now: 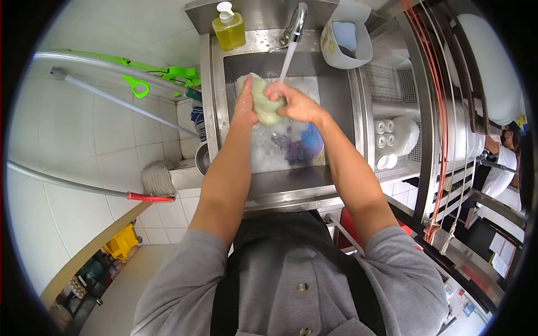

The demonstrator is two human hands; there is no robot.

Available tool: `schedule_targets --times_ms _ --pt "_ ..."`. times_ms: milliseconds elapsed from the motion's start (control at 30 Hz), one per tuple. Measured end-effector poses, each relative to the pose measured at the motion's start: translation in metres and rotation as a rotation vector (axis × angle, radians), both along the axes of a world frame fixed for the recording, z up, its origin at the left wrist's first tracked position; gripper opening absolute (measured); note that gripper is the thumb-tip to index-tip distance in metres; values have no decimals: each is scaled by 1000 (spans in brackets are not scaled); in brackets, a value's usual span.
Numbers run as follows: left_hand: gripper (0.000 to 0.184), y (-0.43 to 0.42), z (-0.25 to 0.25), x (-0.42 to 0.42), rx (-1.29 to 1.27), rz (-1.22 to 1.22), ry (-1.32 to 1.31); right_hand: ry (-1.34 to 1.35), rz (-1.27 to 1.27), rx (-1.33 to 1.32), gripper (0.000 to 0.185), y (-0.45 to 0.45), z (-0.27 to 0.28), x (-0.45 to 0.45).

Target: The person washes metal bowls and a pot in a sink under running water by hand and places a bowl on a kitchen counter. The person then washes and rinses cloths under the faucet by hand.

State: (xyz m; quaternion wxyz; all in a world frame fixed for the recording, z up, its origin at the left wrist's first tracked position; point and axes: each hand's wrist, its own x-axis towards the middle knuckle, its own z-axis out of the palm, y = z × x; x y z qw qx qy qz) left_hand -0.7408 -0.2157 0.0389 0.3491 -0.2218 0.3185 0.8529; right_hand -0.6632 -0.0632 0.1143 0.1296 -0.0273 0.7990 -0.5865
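A wet, pale green cloth [263,103] is bunched up over the steel sink [343,106], just left of the running water [287,61]. My left hand [245,106] grips it along its left side, thumb pointing up. On its right side, the curled fingers of my right hand [297,105] press into the cloth, a little smeared by motion. Water falls from the chrome faucet [297,25] close to my right fingers. Below my hands, a blue and purple bundle [305,147], seemingly fabric, lies in sudsy water.
A pump bottle of yellow-green liquid [230,31] stands at the sink's back left corner. At the back right sits a white container [339,56] with a blue sponge-like piece. Mops and handles [159,178] lean at left. A rack [392,101] holds white cups; another person is far right.
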Motion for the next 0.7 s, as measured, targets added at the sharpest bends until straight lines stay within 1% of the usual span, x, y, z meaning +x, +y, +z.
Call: schedule_targets --times_ms 33,67,100,133,167,233,267,333,367,433,467,533,567,633,667,700 --pt "64 5 -1 -4 5 3 9 22 -4 19 39 0 -1 8" --pt "62 11 4 -7 -192 -51 108 31 1 28 39 3 -6 14" --pt "60 15 15 -5 -393 -108 200 -72 -131 -125 37 4 -11 23" --pt "49 17 27 -2 -410 -142 260 -173 -264 -278 36 7 -16 28" --pt "49 19 31 0 -405 -140 265 -168 -264 -274 36 5 -13 29" --pt "41 19 37 5 -233 -279 447 30 -759 -38 35 -4 -10 27" --pt "41 18 41 7 -232 -277 454 37 -758 -39 35 -3 -9 24" --pt "41 13 48 11 -78 -238 490 161 -632 -44 26 -1 -7 19" --pt "41 9 51 11 -81 -234 497 167 -628 -48 26 1 -2 16" --pt "42 1 58 9 -71 -203 521 -147 -459 73 20 8 11 10" --pt "42 -2 60 8 -75 -202 527 -142 -457 69 20 9 15 7" --pt "44 -9 64 5 -185 -249 571 152 -489 21 14 9 22 -1" --pt "44 -13 66 3 -189 -246 573 154 -485 17 14 4 23 -7" --pt "45 -19 69 -2 -1064 -402 1210 194 -145 8 14 -10 21 -21" --pt "45 -22 74 -5 -1065 -410 1209 234 -62 66 13 -9 17 -29" --pt "44 -24 81 -12 -944 -504 1319 235 -66 64 13 -4 18 -39"
